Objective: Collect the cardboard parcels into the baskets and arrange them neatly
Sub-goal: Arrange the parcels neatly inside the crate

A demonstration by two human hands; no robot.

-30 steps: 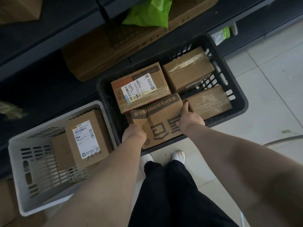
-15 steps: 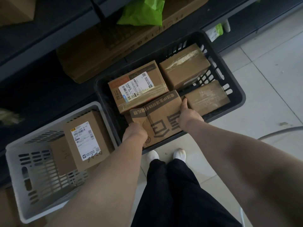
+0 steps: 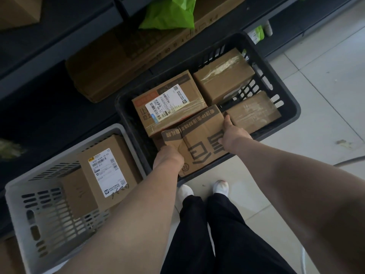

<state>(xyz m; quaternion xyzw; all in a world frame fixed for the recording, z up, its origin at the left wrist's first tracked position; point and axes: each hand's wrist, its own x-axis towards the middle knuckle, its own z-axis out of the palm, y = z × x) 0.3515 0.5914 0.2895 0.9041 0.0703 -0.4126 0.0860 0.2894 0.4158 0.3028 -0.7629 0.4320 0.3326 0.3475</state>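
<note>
Little has moved in the last second: the printed parcel (image 3: 199, 143) has barely shifted, and both your grips have stayed on it.

At the left, the grey basket (image 3: 17, 196) stands on the floor with two parcels inside. A small plain parcel (image 3: 77, 194) sits towards its near side. Touching it on the right is a taller labelled parcel (image 3: 106, 171) with its white label facing up. Your left forearm crosses that basket's near right corner.

Your left grip (image 3: 167, 158) is clamped round the printed parcel's near left corner, fingers curled out of sight. The parcel lies tilted at the near side of the black basket (image 3: 292, 107), covering part of the near rim. Its far edge rests against the orange-marked parcel (image 3: 169, 103).

Your right grip (image 3: 234, 135) holds the printed parcel's right edge, thumb stretched along it. It sits just beside the flat taped parcel (image 3: 254, 111) in the near right corner. A square taped parcel (image 3: 223, 76) fills the far right corner.

Beyond both baskets, a dark shelf (image 3: 49, 36) carries a large flat carton (image 3: 110, 66) and a green bag (image 3: 169, 12). Pale floor tiles (image 3: 325, 86) spread to the right, in dim light.
</note>
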